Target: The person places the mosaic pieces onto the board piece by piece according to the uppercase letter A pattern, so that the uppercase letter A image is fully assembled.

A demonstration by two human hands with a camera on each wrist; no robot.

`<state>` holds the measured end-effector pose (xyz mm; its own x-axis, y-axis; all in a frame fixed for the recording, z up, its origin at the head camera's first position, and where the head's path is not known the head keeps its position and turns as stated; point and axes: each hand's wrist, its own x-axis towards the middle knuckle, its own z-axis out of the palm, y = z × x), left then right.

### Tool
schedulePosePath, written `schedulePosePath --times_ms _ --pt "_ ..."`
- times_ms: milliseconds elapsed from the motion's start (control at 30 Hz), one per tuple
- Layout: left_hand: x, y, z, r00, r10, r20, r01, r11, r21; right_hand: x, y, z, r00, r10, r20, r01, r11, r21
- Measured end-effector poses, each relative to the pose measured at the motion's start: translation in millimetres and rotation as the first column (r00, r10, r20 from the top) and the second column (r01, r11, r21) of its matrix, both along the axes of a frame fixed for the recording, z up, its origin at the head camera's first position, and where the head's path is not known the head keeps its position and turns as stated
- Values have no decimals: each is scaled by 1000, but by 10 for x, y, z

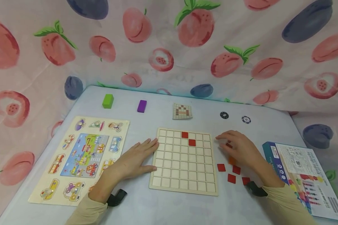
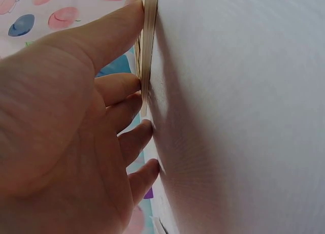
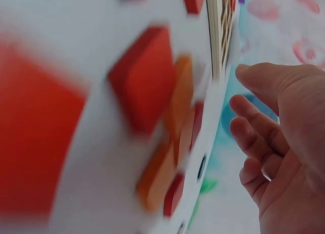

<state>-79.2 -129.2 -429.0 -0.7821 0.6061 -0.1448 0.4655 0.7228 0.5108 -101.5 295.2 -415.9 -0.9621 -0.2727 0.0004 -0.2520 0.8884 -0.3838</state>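
Note:
A wooden grid board (image 1: 184, 161) lies in the middle of the table with two red tiles (image 1: 188, 138) set in its upper rows. My left hand (image 1: 136, 157) lies flat and open against the board's left edge (image 2: 148, 46), fingertips (image 2: 133, 87) touching it. My right hand (image 1: 239, 147) hovers with relaxed fingers (image 3: 254, 130) over loose red and orange tiles (image 1: 232, 170) right of the board, holding nothing. The right wrist view shows those tiles (image 3: 157, 112) close up and blurred.
A vehicle picture puzzle (image 1: 81, 157) lies at the left. A green block (image 1: 108, 101), a purple block (image 1: 142, 106), a small pattern card (image 1: 182, 111) and two dark chips (image 1: 235, 117) sit at the back. A blue box (image 1: 301, 175) lies at the right. Fruit-print cloth hangs behind.

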Motion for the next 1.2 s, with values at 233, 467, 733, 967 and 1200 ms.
schedulePosePath --times_ms 233,467,733,967,1200 --pt "2 -12 1 1000 6 5 -6 1000 -1 77 322 42 997 -82 4 82 996 23" --pt "8 -10 -1 1000 10 10 -10 1000 0 120 514 -17 986 -162 40 156 981 113" --pt "11 -4 15 1000 8 4 -8 1000 4 147 583 -56 981 -178 81 162 972 169" --pt "12 0 12 1000 12 2 -12 1000 5 145 585 -36 977 -200 73 185 967 174" --pt "11 2 -3 1000 15 6 -15 1000 10 143 561 -33 979 -196 55 186 972 143"
